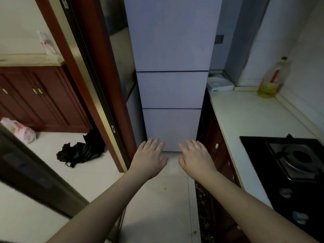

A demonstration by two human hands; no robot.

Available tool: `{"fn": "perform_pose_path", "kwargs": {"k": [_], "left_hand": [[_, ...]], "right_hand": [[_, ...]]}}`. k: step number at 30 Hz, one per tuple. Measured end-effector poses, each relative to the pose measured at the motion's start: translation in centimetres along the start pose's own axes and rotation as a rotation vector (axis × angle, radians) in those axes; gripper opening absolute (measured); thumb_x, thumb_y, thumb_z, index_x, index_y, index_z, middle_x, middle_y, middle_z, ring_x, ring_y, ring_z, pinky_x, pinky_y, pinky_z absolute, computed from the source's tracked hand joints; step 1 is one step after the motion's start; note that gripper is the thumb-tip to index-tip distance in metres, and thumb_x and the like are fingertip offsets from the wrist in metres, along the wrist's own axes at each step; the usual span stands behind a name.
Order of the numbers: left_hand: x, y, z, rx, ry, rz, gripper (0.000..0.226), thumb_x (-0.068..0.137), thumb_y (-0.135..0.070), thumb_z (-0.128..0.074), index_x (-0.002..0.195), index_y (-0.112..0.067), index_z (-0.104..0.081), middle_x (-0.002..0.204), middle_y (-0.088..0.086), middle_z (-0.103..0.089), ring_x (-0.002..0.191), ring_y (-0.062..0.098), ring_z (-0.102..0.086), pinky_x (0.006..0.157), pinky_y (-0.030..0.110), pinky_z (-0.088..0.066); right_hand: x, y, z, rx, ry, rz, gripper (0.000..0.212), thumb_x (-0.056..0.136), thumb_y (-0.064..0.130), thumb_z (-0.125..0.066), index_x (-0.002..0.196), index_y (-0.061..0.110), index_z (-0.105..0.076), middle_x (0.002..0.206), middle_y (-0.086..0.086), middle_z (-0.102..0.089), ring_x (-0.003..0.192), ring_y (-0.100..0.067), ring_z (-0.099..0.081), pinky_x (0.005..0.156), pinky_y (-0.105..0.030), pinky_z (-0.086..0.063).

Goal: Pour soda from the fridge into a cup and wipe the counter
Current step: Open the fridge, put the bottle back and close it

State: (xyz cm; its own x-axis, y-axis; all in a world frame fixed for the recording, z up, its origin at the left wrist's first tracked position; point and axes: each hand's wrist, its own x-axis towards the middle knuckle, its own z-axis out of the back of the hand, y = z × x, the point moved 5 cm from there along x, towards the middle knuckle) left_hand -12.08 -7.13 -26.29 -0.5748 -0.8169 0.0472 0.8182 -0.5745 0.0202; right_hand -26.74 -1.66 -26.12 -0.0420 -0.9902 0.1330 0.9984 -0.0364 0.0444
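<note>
My left hand (149,156) is hovering at eleven o'clock, grip flat and holding nothing. The fridge (172,88) is standing shut at twelve; presumably the soda is inside, unseen. My right hand (195,157) is likewise spread, empty, approaching. The worktop (245,116) is lying at two o'clock.
</note>
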Motion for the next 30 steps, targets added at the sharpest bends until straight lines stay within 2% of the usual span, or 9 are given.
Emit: {"fn": "perform_pose_path", "kwargs": {"k": [3, 8, 14, 24, 30], "left_hand": [[3.1, 0.3, 0.4, 0.025, -0.026, 0.017, 0.067, 0.099, -0.056, -0.026, 0.155, -0.023, -0.012, 0.162, 0.003, -0.015, 0.149, 0.022, -0.009, 0.121, 0.04, -0.006], [7.8, 2.4, 1.2, 0.031, -0.058, 0.054, 0.066, 0.098, -0.056, -0.028, 0.154, -0.023, -0.017, 0.16, 0.004, -0.021, 0.148, 0.024, -0.014, 0.12, 0.042, -0.011], [14.1, 6.6, 1.3, -0.017, -0.06, 0.083, 0.066, 0.098, -0.055, -0.03, 0.154, -0.023, -0.015, 0.16, 0.003, -0.021, 0.148, 0.023, -0.014, 0.119, 0.042, -0.011], [26.0, 16.9, 5.3, -0.039, -0.171, 0.087, 0.059, 0.098, -0.051, -0.034, 0.149, -0.022, -0.029, 0.153, 0.001, -0.034, 0.143, 0.022, -0.026, 0.113, 0.04, -0.025], [31.4, 21.6, 7.6, -0.025, -0.183, 0.064, 0.062, 0.098, -0.052, -0.031, 0.152, -0.022, -0.023, 0.158, 0.002, -0.027, 0.146, 0.023, -0.02, 0.115, 0.043, -0.021]], "right_hand": [[3.9, -1.6, 0.4, 0.011, 0.017, 0.046, 0.054, 0.098, 0.038, -0.036, 0.148, 0.017, -0.031, 0.152, -0.01, -0.033, 0.14, -0.026, -0.027, 0.118, -0.04, -0.017], [10.6, -2.8, 2.0, 0.018, 0.001, 0.077, 0.055, 0.099, 0.04, -0.032, 0.15, 0.019, -0.024, 0.156, -0.007, -0.026, 0.142, -0.023, -0.023, 0.116, -0.038, -0.014], [17.8, -2.0, 1.9, 0.001, -0.004, 0.096, 0.055, 0.1, 0.041, -0.032, 0.149, 0.018, -0.026, 0.155, -0.009, -0.026, 0.142, -0.025, -0.021, 0.114, -0.039, -0.016], [31.4, -0.1, 2.1, -0.039, 0.011, 0.04, 0.056, 0.099, 0.042, -0.031, 0.15, 0.02, -0.024, 0.154, -0.006, -0.027, 0.141, -0.025, -0.021, 0.116, -0.04, -0.014], [38.2, 0.4, 3.9, -0.028, -0.047, 0.014, 0.054, 0.1, 0.042, -0.031, 0.149, 0.02, -0.027, 0.155, -0.002, -0.028, 0.14, -0.023, -0.023, 0.115, -0.038, -0.015]]}}
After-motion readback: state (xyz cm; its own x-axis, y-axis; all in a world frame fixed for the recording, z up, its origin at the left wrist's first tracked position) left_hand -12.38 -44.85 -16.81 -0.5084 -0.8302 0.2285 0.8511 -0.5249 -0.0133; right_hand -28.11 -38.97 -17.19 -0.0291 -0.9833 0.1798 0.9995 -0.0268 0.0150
